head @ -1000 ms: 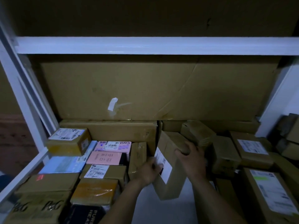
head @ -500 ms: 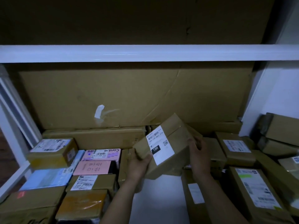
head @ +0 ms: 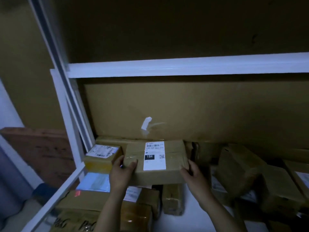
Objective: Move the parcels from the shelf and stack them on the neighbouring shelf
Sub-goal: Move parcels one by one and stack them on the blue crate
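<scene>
Cardboard, a wide brown sheet [head: 209, 111], lines the back of the shelf [head: 170, 222], below a white rail [head: 184, 66] that runs across the view. Loose parcels [head: 240, 168] crowd the right side of the shelf. On the left lies a tidier group of parcels: a box printed P&G [head: 75, 223] at the front, a pale blue packet [head: 95, 182] behind it, and a small labelled box [head: 102, 156] in the back corner.

The brown parcel [head: 174, 154] sits level between the two hands, over the left group and just beside the small labelled box; whether it rests on the parcels beneath cannot be told. The left hand [head: 122, 171] grips its left end, thumb on top and fingers wrapped round the edge. The right hand [head: 192, 171] holds the near right corner, fingers curled against the end face. A white shipping label [head: 154, 155] lies face up on the parcel, between the hands. A small scrap of white tape [head: 146, 123] sticks to the cardboard sheet just above.
</scene>
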